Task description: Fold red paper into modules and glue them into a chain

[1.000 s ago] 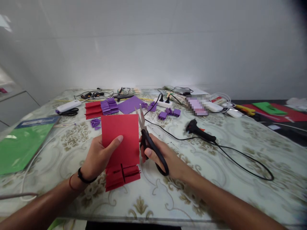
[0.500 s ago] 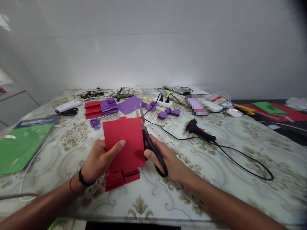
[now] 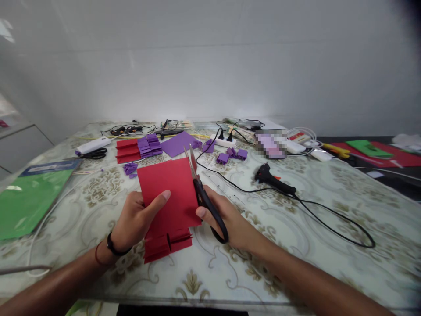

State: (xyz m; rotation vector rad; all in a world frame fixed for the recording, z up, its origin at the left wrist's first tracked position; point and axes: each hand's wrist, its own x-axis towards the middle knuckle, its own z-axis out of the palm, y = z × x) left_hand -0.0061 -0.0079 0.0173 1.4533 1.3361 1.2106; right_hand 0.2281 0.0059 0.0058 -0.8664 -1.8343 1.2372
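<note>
My left hand pinches a sheet of red paper, thumb across its face and the other fingers hidden behind it. Black-handled scissors are in my right hand, their blades pointing away from me along the sheet's right edge. Whether paper lies between the blades is hard to make out. Folded red paper pieces lie on the table just below the sheet's near edge.
A black glue gun with a looping cord lies to the right. Behind the sheet are folded purple pieces, purple paper and a white power strip. A green paper pack sits at the left on the patterned tablecloth.
The red sheet has tilted slightly to the left at its top, and the scissors have shifted a little left with it. Both hands keep their hold.
</note>
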